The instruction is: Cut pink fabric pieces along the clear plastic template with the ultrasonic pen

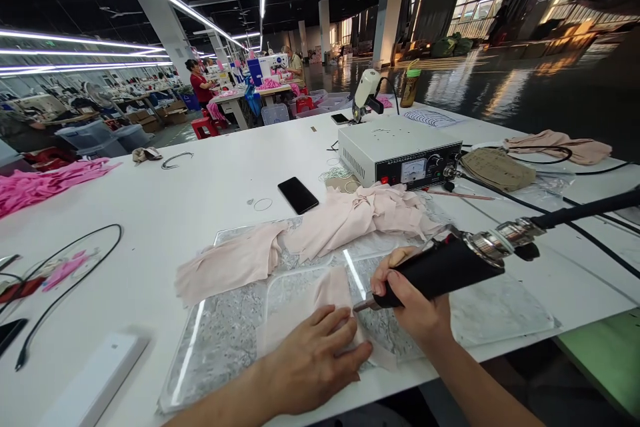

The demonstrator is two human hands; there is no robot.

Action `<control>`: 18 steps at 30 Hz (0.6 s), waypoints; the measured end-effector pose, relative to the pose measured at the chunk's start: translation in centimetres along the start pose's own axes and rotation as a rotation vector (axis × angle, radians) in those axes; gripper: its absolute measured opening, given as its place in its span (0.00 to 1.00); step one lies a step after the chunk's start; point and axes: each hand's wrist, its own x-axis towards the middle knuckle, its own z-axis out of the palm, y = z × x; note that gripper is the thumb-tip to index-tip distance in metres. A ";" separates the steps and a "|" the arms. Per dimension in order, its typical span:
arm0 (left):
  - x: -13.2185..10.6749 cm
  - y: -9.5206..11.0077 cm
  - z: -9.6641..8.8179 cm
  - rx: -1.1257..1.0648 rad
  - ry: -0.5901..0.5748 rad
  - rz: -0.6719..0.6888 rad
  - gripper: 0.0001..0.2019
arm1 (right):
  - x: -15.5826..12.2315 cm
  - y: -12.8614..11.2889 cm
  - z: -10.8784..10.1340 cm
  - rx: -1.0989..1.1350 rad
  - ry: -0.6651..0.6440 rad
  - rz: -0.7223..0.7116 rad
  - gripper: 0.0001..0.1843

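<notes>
My left hand (320, 357) lies with its fingers spread over a pale pink piece of fabric (334, 287), pressing it onto a clear sheet on a grey marbled board (220, 340). In my right hand (417, 307) is a black corded hand tool (443, 267), gripped around its body. Its narrow metal tip points left and meets the fabric's right edge, close to my left fingertips. Beyond my hands lie a bunched pile of pale pink fabric pieces (360, 217) and a flatter stack of the same fabric (233, 263).
Behind the fabric pile stands a control box (400, 150) with a dial meter, its cable running right. A black phone (298, 195) lies near the pile. At left are a white box (97, 380), a black cable (100, 250) and pink cloth (47, 183). People work at sewing machines farther off.
</notes>
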 end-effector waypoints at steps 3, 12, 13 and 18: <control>-0.1 0.0 0.1 0.004 -0.013 -0.004 0.15 | -0.2 -0.2 -0.1 0.033 0.010 -0.001 0.07; -0.1 0.1 0.1 0.008 -0.022 -0.016 0.15 | -1.5 -0.7 -1.0 0.084 0.014 0.041 0.05; -0.1 0.1 0.1 0.008 -0.019 -0.015 0.15 | -1.6 -0.7 -1.0 0.082 0.013 0.043 0.05; -0.2 0.1 0.2 0.007 -0.007 -0.007 0.15 | -1.4 -0.6 -1.0 0.046 -0.017 0.037 0.05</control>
